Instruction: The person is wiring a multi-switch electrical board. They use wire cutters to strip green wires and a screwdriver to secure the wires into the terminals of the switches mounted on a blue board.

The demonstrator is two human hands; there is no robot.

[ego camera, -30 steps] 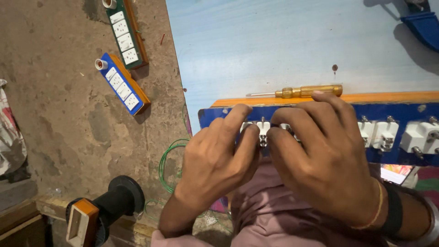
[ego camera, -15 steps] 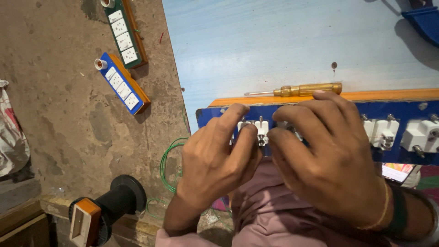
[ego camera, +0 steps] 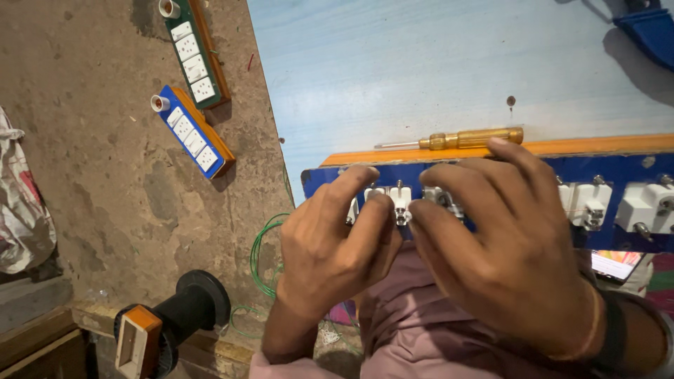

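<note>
A worn concrete floor [ego camera: 105,182] fills the left of the view, and a pale blue tabletop [ego camera: 435,63] the far right. Along its near edge lies a long blue board [ego camera: 625,242] with an orange wooden rim, white switch and socket modules [ego camera: 593,203] seated in it with their metal terminals up. Both hands meet over the board's left part: the left hand [ego camera: 330,245] and the right hand [ego camera: 505,253] pinch a small white module [ego camera: 400,200] between fingertips, close together; how firmly they grip cannot be told. To seat such a piece well, pressure looks best kept even on both sides, thumbs clear of the terminals. Just beyond lies a yellow-handled screwdriver [ego camera: 456,139]. Far left on the floor rest a green switch strip [ego camera: 193,52] and a blue switch strip [ego camera: 193,137]; near left, green wire [ego camera: 260,260] and a black spool [ego camera: 193,302].
</note>
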